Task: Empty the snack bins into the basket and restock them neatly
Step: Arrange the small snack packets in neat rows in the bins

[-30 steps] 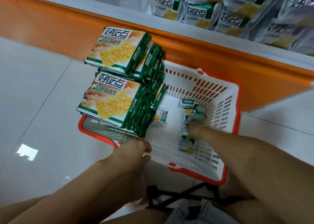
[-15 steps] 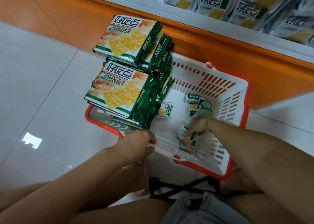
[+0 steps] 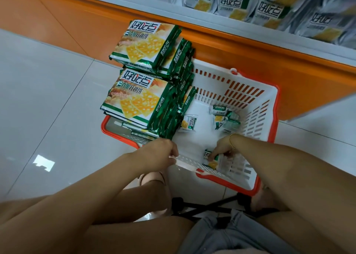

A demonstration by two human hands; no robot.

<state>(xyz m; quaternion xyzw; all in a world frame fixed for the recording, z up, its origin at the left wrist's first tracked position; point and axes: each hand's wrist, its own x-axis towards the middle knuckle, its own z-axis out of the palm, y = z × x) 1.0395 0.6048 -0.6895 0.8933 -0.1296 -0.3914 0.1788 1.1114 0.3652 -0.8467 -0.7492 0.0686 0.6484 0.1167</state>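
**Right grip on a small packet at the basket's near wall**

Your left grip (image 3: pixel 161 153) has its fingers curled over the near wall of the white slotted plastic basket (image 3: pixel 275 118) with the orange-red rim, clamped on that edge. Your right grip (image 3: pixel 221 149), with a thin gold bracelet (image 3: pixel 231 141) at its wrist, reaches down inside. Its fingertips close on a small glossy green-and-white foil snack packet (image 3: pixel 209 154) lying against that same near wall.

Just ahead of the right grip the basket's smooth white bottom lies bare, leaving room to move. Farther ahead sits a loose cluster of small packets (image 3: pixel 225 118), and one single packet (image 3: pixel 187 122) lies ahead and to the left.

Ahead of the left grip stands the near stack of large flat cracker packs (image 3: pixel 138 99), shiny and green-edged, with square yellow crackers printed on top. It fills the basket's left side and overhangs the rim. The far stack (image 3: pixel 146 43) sits behind it, close to the orange base panel (image 3: pixel 250 60).

Well beyond both grips, crinkled bags (image 3: pixel 269 10) of the same brand crowd the white shelf. Pale glossy floor tiles (image 3: pixel 48 99) spread to the left.
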